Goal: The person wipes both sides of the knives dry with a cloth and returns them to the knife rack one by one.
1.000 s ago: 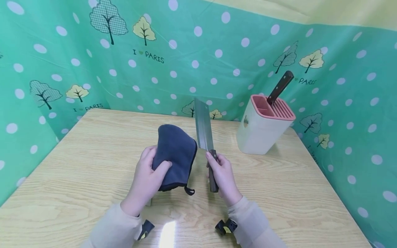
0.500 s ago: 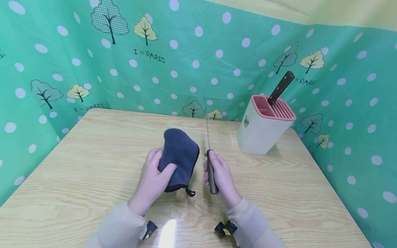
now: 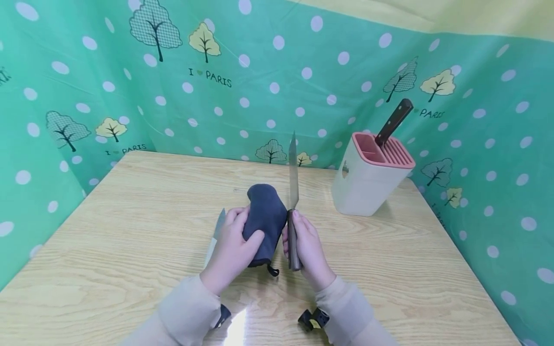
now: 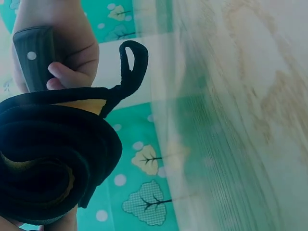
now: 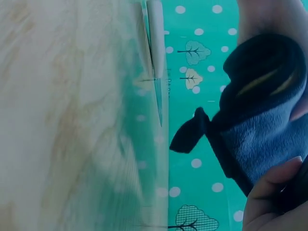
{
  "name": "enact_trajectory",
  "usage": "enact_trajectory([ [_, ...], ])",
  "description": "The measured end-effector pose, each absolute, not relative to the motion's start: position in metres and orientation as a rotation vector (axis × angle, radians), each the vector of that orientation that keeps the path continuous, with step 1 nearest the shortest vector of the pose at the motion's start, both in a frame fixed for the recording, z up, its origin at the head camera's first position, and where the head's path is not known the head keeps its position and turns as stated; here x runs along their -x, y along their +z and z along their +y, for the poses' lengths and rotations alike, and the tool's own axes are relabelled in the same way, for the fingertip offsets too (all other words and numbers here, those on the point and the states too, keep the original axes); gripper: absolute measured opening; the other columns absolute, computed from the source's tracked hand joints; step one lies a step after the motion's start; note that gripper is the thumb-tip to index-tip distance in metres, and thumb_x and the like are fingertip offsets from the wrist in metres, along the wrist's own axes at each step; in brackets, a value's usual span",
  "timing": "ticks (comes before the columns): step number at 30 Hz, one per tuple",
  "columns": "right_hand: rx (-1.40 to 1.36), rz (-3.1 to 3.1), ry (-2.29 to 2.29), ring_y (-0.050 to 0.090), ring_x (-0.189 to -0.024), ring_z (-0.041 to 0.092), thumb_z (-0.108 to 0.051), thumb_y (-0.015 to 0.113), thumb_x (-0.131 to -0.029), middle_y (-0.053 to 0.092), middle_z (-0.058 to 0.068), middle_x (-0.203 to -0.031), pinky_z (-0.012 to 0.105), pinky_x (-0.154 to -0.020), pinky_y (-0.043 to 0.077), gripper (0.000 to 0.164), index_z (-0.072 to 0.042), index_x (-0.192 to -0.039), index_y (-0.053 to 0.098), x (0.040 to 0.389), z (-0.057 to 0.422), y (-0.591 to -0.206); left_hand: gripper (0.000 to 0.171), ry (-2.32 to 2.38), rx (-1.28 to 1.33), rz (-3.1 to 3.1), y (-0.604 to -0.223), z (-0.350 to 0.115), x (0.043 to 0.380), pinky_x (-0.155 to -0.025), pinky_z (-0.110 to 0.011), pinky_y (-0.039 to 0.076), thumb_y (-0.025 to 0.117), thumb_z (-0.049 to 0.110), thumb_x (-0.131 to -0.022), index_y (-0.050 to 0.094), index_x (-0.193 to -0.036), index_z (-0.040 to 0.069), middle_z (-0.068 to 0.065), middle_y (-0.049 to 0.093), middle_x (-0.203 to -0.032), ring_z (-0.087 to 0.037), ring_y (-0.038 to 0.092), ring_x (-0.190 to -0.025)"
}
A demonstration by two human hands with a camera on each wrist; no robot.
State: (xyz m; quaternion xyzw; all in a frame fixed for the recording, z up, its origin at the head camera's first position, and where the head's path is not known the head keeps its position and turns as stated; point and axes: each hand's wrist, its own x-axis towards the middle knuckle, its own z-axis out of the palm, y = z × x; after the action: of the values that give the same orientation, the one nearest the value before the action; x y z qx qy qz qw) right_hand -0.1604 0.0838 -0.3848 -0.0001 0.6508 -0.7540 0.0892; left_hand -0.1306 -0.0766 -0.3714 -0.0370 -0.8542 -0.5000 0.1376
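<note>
My left hand [image 3: 233,247] grips a rolled-up dark navy cloth [image 3: 267,216] with a black edge and a small hanging loop [image 4: 137,67]. The thumb presses on its front. My right hand [image 3: 306,242] holds a cleaver by its dark riveted handle [image 3: 292,240]. The blade [image 3: 294,173] points up and away, turned nearly edge-on. The cloth's right side is right at the base of the blade. Just left of my left hand lies a pointed blade [image 3: 220,223], its rear part hidden by the hand; its tip [image 5: 160,110] also shows in the right wrist view.
A white knife holder [image 3: 359,190] with a pink slotted top stands at the back right. One dark-handled knife [image 3: 395,122] leans out of it. A green dotted curtain [image 3: 242,96] hangs behind the wooden table [image 3: 130,230]. Wrist straps hang near both sleeves.
My left hand has moved right, bringing the cloth up to the cleaver. The cleaver has turned from broad face to nearly edge-on. The pointed blade at left has come into sight.
</note>
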Motion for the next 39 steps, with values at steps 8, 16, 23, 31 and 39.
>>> enact_trajectory([
  [8, 0.014, 1.925, -2.25, 0.047, -0.047, 0.015, -0.047, 0.037, -0.096, 0.052, 0.006, -0.067, 0.026, -0.044, 0.042, 0.047, -0.002, -0.091, 0.049, 0.159, 0.078, -0.386, 0.059, -1.41, 0.113, -2.507, -0.371, -0.067, 0.136, -0.087, -0.038, 0.045, 0.057, 0.018, -0.081, 0.043, -0.137, 0.006, -0.008, 0.043, -0.125, -0.026, 0.052, -0.1],
  [16, -0.026, 1.962, -2.264, 0.047, -0.047, 0.012, -0.044, 0.044, -0.095, 0.051, 0.001, -0.062, 0.025, -0.047, 0.043, 0.038, -0.009, -0.087, 0.055, 0.158, 0.073, -0.386, 0.059, -1.392, 0.215, -2.492, -0.376, -0.056, 0.132, -0.082, -0.038, 0.046, 0.058, 0.016, -0.08, 0.044, -0.137, 0.008, -0.009, 0.045, -0.116, -0.025, 0.052, -0.094],
  [23, 0.024, 2.034, -2.242, 0.055, -0.063, 0.012, -0.038, 0.038, -0.098, 0.061, 0.005, -0.08, 0.025, -0.059, 0.048, 0.042, -0.007, -0.116, 0.06, 0.157, 0.073, -0.388, 0.06, -1.315, 0.241, -2.501, -0.378, -0.052, 0.128, -0.08, -0.038, 0.047, 0.059, 0.017, -0.079, 0.045, -0.137, 0.011, -0.012, 0.047, -0.114, -0.025, 0.053, -0.091],
  [31, 0.097, 2.136, -2.24, 0.054, -0.113, 0.018, -0.037, 0.037, -0.099, 0.057, 0.008, -0.126, 0.03, -0.096, 0.041, 0.045, -0.008, -0.126, 0.057, 0.159, 0.076, -0.39, 0.058, -1.297, 0.283, -2.486, -0.378, -0.049, 0.123, -0.078, -0.035, 0.047, 0.058, 0.015, -0.079, 0.047, -0.136, 0.008, -0.011, 0.048, -0.113, -0.023, 0.053, -0.088],
  [39, 0.093, 2.168, -2.272, 0.045, -0.124, 0.016, -0.036, 0.037, -0.099, 0.053, 0.003, -0.132, 0.035, -0.105, 0.034, 0.043, -0.008, -0.125, 0.058, 0.163, 0.08, -0.391, 0.054, -1.287, 0.346, -2.474, -0.377, -0.046, 0.116, -0.079, -0.035, 0.048, 0.058, 0.014, -0.078, 0.052, -0.13, 0.003, -0.01, 0.049, -0.112, -0.021, 0.053, -0.09],
])
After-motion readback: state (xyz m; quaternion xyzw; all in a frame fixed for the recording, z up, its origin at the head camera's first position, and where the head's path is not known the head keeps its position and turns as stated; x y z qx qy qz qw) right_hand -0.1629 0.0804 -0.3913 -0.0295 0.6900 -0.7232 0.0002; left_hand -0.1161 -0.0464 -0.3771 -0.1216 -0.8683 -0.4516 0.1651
